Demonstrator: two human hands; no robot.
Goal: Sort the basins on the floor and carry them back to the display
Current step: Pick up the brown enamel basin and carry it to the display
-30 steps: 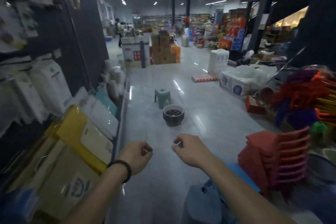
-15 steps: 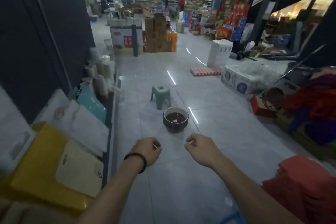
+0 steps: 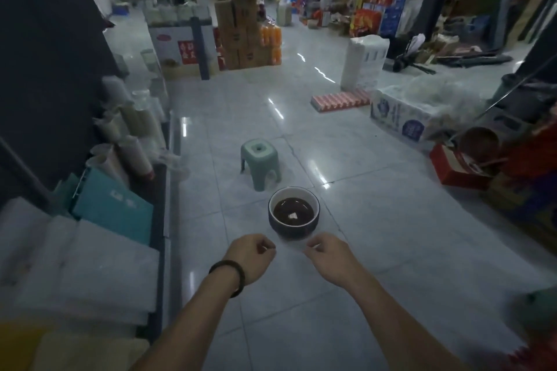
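While your view runs down the grey tiled floor (image 3: 391,220), a green stool (image 3: 260,159) stands mid-aisle, and just nearer you sits the dark basin (image 3: 294,214) with a pale rim, upright on the tiles. Your left hand (image 3: 251,257) and right hand (image 3: 330,257) hover short of it, both loosely curled, holding nothing, touching nothing.

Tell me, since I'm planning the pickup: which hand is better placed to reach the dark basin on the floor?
Neither by much. The dark basin sits ahead, between the two; the right hand is slightly nearer its rim than the left hand. Both are loosely curled, holding nothing visible. Likely a two-handed lift.
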